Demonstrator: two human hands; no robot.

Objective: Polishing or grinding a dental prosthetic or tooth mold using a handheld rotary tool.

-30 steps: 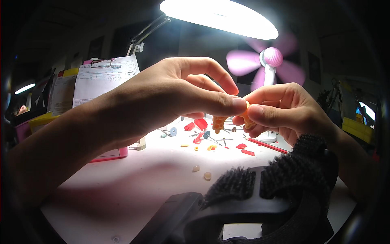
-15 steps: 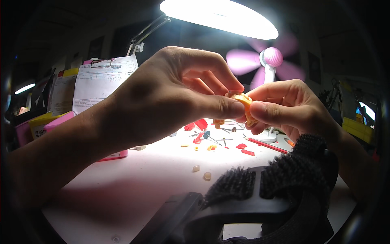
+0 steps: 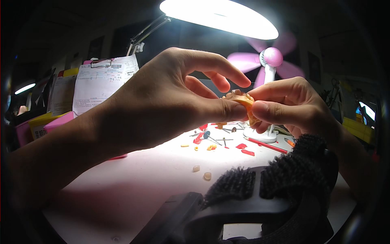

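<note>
In front of the fan, between my hands, a yellow-orange dental model [image 3: 239, 99] is held up above the table, a row of teeth along its upper edge. My left hand [image 3: 174, 95] presses its thumb on the model's near side; the index finger arches above it, apart from the teeth. With thumb and fingers, my right hand [image 3: 292, 103] pinches the model's right end. The left fingers behind the model are partly hidden. Lower on the white table [image 3: 162, 179] lie two small tooth-coloured pieces, one [image 3: 196, 168] slightly farther off than the other [image 3: 207, 176].
Beyond my hands lie a disc-headed rotary bit [image 3: 207, 134], red scraps [image 3: 248, 153], yellow crumbs [image 3: 211, 147] and a red pencil [image 3: 268, 145]. A pink fan [image 3: 273, 57] stands behind, under a bright lamp [image 3: 219, 18]. Clipped papers [image 3: 101, 83] stand left. Black bristly straps [image 3: 292, 175] fill the lower right.
My left index finger has lifted off the top of the dental model, so its teeth show more. My left hand's other fingers have shifted; the right hand keeps its pinch.
</note>
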